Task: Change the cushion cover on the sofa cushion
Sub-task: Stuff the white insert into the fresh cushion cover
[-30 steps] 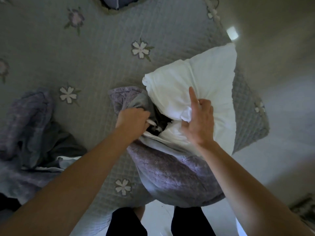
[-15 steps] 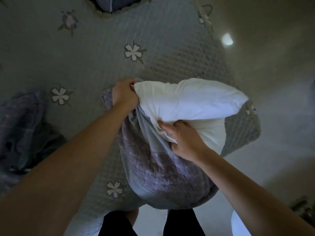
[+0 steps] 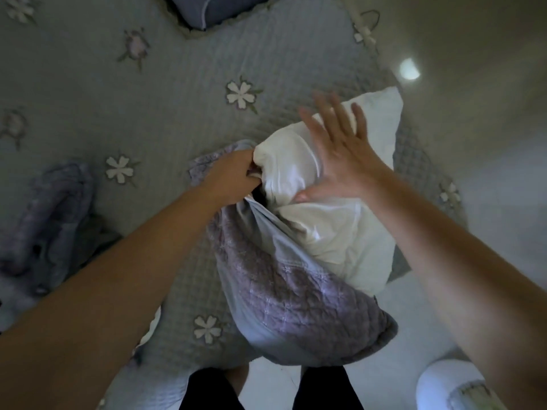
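A white cushion insert (image 3: 334, 232) sticks halfway out of a purple quilted cushion cover (image 3: 299, 309), which hangs over the sofa's front edge above my legs. My left hand (image 3: 233, 179) is clenched on the rim of the cover's opening, at the insert's near corner. My right hand (image 3: 340, 155) lies flat on top of the insert with its fingers spread, thumb pressed into the white fabric. The lower part of the insert is hidden inside the cover.
The sofa is spread with a grey quilted throw (image 3: 148, 113) with flower patches. A second purple cover (image 3: 56, 214) lies crumpled at the left. A dark blue cushion (image 3: 207, 10) sits at the top. Pale floor (image 3: 488, 232) lies to the right, with a white round object (image 3: 450, 386) at the bottom right.
My right hand has let go of the insert's underside and moved up, now spread flat on top. The insert has turned more upright. My left hand keeps its hold on the cover rim.
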A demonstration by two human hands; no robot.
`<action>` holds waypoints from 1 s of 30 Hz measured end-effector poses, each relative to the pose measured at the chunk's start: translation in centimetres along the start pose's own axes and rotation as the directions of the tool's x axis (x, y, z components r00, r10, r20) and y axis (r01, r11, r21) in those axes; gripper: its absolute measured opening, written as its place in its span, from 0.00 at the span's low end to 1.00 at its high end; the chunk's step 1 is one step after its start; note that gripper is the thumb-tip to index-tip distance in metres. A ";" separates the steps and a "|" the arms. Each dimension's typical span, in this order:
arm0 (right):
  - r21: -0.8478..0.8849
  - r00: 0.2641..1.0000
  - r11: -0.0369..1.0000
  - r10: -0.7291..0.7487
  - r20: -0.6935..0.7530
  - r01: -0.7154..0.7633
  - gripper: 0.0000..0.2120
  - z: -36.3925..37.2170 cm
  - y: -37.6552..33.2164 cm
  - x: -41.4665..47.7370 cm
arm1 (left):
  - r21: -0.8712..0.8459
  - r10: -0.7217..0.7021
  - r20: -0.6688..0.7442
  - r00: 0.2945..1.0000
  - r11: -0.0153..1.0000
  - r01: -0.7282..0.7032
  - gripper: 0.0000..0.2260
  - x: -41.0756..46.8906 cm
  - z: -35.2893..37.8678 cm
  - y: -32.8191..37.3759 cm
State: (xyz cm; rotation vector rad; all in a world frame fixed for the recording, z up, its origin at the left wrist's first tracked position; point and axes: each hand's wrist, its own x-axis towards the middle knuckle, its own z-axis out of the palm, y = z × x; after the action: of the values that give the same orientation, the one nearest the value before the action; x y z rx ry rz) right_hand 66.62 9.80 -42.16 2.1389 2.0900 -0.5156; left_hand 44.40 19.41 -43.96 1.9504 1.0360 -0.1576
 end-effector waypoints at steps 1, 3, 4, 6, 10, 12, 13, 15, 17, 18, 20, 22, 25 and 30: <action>-0.002 0.995 1.000 -0.010 0.097 0.010 0.62 0.3 -0.1 0.7 | -0.011 0.026 0.002 1.000 1.000 -0.026 0.12 -0.1 -0.2 -0.2; 0.010 0.982 1.000 -0.017 0.187 0.016 0.48 0.6 -0.4 1.3 | -0.005 0.063 0.008 0.998 0.998 -0.063 0.20 -0.6 -0.6 -1.0; 0.021 0.986 0.999 -0.032 0.165 0.029 0.40 0.3 -0.5 1.4 | 0.018 0.061 -0.017 0.998 0.998 -0.061 0.20 -0.9 -0.7 -1.3; 0.085 0.991 0.992 -0.104 0.087 0.097 0.23 -1.0 -0.9 0.7 | 0.065 0.010 -0.105 0.994 0.998 -0.003 0.18 -1.0 -0.7 -2.3; 0.094 0.956 0.978 -0.201 0.213 0.184 0.12 -3.1 -1.4 -2.2 | 0.183 -0.041 -0.113 0.993 0.981 0.062 0.14 -0.6 -0.8 -2.2; 0.069 0.935 0.981 -0.195 0.298 0.183 0.15 -3.3 -1.1 -2.7 | 0.263 -0.026 -0.025 0.999 0.964 0.032 0.13 -0.2 -0.9 -1.4; 0.068 0.925 0.983 -0.181 0.333 0.168 0.16 -3.2 -1.0 -2.8 | 0.308 -0.021 0.025 0.999 0.951 0.012 0.11 0.1 -1.2 -0.8; 0.070 0.908 0.985 -0.171 0.383 0.156 0.16 -3.0 -1.3 -2.5 | 0.318 0.012 0.034 0.999 0.948 -0.022 0.10 0.9 -2.0 0.3; 0.068 0.901 0.982 -0.191 0.389 0.178 0.14 -2.6 -2.3 -2.1 | 0.235 0.099 -0.073 0.992 0.969 -0.079 0.09 1.4 -2.7 1.6; 0.055 0.894 0.980 -0.197 0.402 0.191 0.14 -2.6 -3.0 -1.9 | 0.202 0.147 -0.144 0.979 0.973 -0.116 0.08 1.4 -2.7 2.2; 0.018 0.887 0.978 -0.198 0.417 0.210 0.13 -2.7 -4.4 -1.3 | 0.157 0.221 -0.269 0.937 0.970 -0.183 0.07 0.6 -2.1 3.4; 0.003 0.907 0.979 -0.188 0.378 0.202 0.11 -2.4 -5.9 -0.8 | 0.092 0.228 -0.358 0.906 0.974 -0.208 0.05 0.2 -1.4 4.2; -0.051 0.949 0.975 -0.198 0.243 0.217 0.13 -0.2 -9.6 -0.3 | 0.000 0.103 -0.376 0.921 0.994 -0.111 0.05 0.5 -1.0 4.3; 0.223 0.972 0.947 -0.232 -0.020 0.231 0.19 0.8 -8.3 -1.5 | -0.126 -0.164 -0.324 0.932 0.984 0.129 0.05 0.2 -1.5 1.2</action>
State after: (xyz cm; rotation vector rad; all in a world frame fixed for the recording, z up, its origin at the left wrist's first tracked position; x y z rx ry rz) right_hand 58.33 8.52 -41.15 2.0016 2.3986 -0.8189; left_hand 45.03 20.37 -42.38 1.8424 1.3851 0.1484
